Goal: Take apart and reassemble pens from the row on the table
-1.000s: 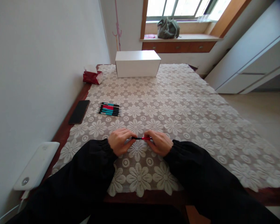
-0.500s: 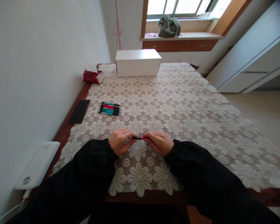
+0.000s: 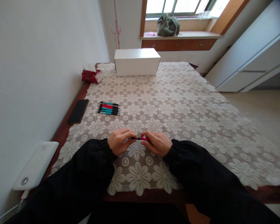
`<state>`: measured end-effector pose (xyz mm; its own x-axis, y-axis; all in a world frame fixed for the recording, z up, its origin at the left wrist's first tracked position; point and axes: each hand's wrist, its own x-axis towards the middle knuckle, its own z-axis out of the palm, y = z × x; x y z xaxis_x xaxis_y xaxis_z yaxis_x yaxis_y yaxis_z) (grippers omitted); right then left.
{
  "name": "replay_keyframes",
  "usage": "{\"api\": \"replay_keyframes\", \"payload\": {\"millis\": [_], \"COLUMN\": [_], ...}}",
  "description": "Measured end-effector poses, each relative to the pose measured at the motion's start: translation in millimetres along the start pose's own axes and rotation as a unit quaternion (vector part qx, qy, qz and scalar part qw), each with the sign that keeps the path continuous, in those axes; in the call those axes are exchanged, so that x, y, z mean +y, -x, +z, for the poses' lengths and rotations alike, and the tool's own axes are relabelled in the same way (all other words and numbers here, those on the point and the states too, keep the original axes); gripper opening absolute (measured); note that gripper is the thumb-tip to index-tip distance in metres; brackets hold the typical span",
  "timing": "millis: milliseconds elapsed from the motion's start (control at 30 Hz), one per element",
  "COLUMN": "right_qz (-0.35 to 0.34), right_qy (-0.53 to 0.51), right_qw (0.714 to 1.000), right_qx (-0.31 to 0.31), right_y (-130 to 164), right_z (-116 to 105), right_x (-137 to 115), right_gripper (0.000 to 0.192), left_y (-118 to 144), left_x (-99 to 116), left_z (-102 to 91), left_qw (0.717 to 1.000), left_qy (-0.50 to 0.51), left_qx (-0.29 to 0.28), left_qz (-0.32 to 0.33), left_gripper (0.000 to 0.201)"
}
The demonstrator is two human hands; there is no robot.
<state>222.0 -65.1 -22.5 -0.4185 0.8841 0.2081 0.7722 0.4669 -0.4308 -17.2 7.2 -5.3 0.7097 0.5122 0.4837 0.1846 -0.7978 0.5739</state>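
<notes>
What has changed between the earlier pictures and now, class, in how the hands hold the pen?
Almost nothing. Both hands still grip the red and black pen over the lace tablecloth: left hand on the black end, right hand on the red end. Less red shows between the fingers than a second ago. The row of pens, phone and white box are unmoved.

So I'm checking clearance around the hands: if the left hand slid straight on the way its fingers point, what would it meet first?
The left hand points right along the pen, so it would probably meet the right hand first, which holds the pen's other end close by.
</notes>
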Motion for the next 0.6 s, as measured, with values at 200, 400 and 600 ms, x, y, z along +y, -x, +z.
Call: {"api": "replay_keyframes", "payload": {"millis": [200,400,600], "right_qz": [-0.032,-0.041,0.022], "right_qy": [-0.003,0.017,-0.001], "right_qw": [0.998,0.998,0.997], "right_qx": [0.053,0.051,0.07], "right_y": [-1.1,-1.7,1.1], "right_z": [-0.9,-2.3,0.7], "right_x": [0.1,0.1,2.0], "right_gripper": [0.02,0.029,0.028], "left_y": [0.0,-0.3,-0.3], "left_x": [0.3,1.7,1.2], "left_z": [0.3,0.8,-2.1], "left_qw": [1.0,0.999,0.998], "left_qy": [-0.03,-0.036,-0.049], "left_qx": [0.004,-0.006,0.003], "left_qz": [-0.006,0.001,-0.028], "left_gripper": [0.01,0.014,0.013]}}
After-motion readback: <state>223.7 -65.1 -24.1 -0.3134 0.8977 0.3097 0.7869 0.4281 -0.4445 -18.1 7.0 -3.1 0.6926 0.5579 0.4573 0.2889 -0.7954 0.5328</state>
